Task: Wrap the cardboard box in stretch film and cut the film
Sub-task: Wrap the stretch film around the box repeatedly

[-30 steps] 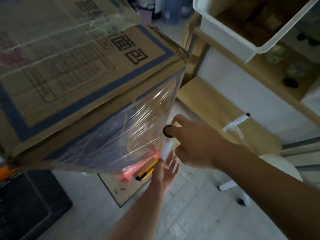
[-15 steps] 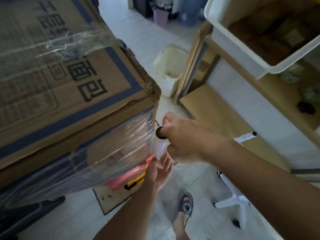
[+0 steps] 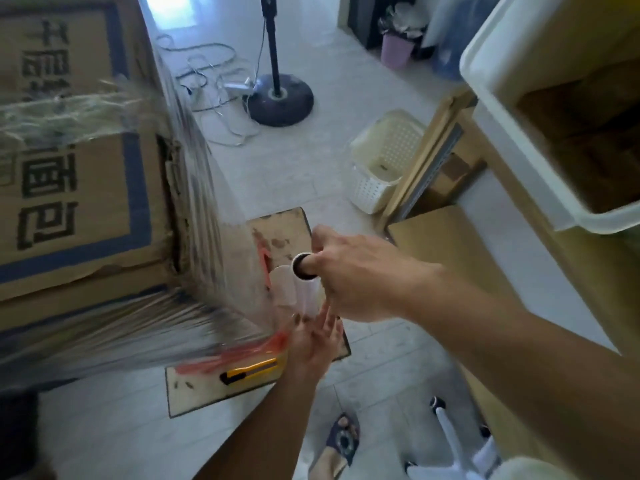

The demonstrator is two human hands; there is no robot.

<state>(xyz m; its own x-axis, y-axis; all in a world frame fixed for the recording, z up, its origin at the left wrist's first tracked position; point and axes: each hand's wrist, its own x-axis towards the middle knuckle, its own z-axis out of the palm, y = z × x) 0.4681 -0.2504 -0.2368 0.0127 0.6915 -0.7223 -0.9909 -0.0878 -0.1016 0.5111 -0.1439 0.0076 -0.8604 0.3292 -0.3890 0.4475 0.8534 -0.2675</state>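
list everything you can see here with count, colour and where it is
cardboard box: 1, brown with blue border, left
stretch film: 1 sheet, clear, stretched from the box corner to the roll
film roll: 1, white, centre, upright
utility knife: 1, yellow and black, on the floor cardboard
floor cardboard: 1, brown, below the box
basket: 1, cream, on the floor
fan stand: 1, dark, top centre
bin: 1, pink, far back
tub: 1, white, upper right
right hand: finger in the roll's top
left hand: under the roll
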